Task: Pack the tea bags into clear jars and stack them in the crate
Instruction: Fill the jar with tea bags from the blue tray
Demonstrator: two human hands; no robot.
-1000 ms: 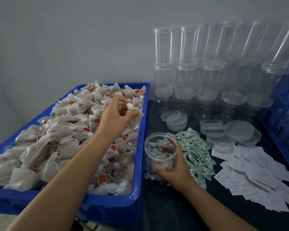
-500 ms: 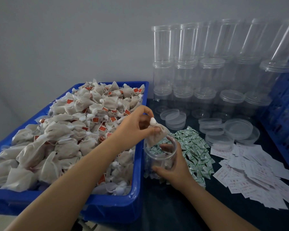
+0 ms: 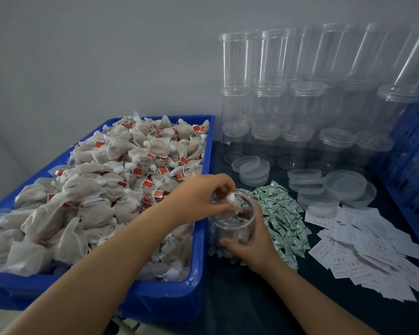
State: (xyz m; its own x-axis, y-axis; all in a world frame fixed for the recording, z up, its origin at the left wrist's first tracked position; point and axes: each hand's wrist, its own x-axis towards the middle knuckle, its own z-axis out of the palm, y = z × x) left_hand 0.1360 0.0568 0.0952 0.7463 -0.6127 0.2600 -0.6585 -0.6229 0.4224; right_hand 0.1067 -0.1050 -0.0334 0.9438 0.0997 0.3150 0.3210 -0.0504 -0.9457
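the left hand (image 3: 198,199) pinches a beige mesh tea bag (image 3: 234,206) into the short clear plastic jar (image 3: 232,223), which the right hand (image 3: 249,240) grips; the blue plastic bin (image 3: 198,274) is heaped with tea bags.

Both forearms are bare to the frame edge, with no sleeves. The left hand (image 3: 201,199) and right hand (image 3: 249,243) wear no gloves, rings or watch.

Dark table (image 3: 264,308), blue bin (image 3: 169,303), jars (image 3: 266,136), lids (image 3: 250,169), sachets (image 3: 283,213), slips (image 3: 373,250)
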